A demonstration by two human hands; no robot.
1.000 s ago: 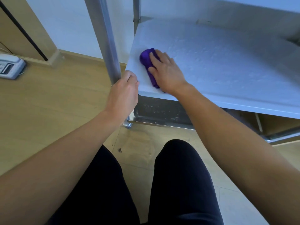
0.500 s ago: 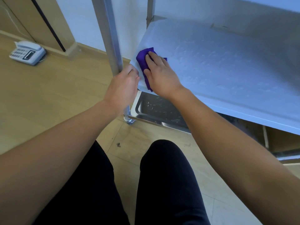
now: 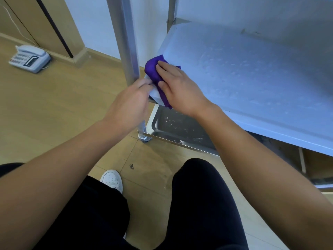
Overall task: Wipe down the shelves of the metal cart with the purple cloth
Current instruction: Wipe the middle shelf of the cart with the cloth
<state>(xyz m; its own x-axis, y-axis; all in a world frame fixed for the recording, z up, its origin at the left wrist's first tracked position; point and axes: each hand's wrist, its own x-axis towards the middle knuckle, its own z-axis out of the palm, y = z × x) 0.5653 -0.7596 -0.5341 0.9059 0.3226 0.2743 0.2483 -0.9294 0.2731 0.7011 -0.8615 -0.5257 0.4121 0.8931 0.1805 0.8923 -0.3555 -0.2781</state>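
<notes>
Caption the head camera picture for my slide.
Cart wiping: right hand presses purple cloth on shelf corner; left hand grips post.

Purple cloth (image 3: 153,71) mostly under right hand (image 3: 180,87). Left hand (image 3: 129,103) fingertips out of sight round cart post (image 3: 126,42). Lower shelf (image 3: 173,123) largely covered. Telephone (image 3: 29,58) keys unreadable.

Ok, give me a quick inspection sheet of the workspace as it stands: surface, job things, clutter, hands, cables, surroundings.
Surface: cart shelf shows streaky, droplet-like marks; the lower tray beneath is marked too.
Job's things: purple cloth bunched at the shelf's front left corner, draped over the edge.
Clutter: small dark speck on the floor.
Hands: right hand presses flat on the cloth; left hand grips the post at that corner.
Cables: thin white cord against the wood panel, above the telephone.
Surroundings: telephone sits on the wooden floor by the wall; one white shoe in view.
</notes>
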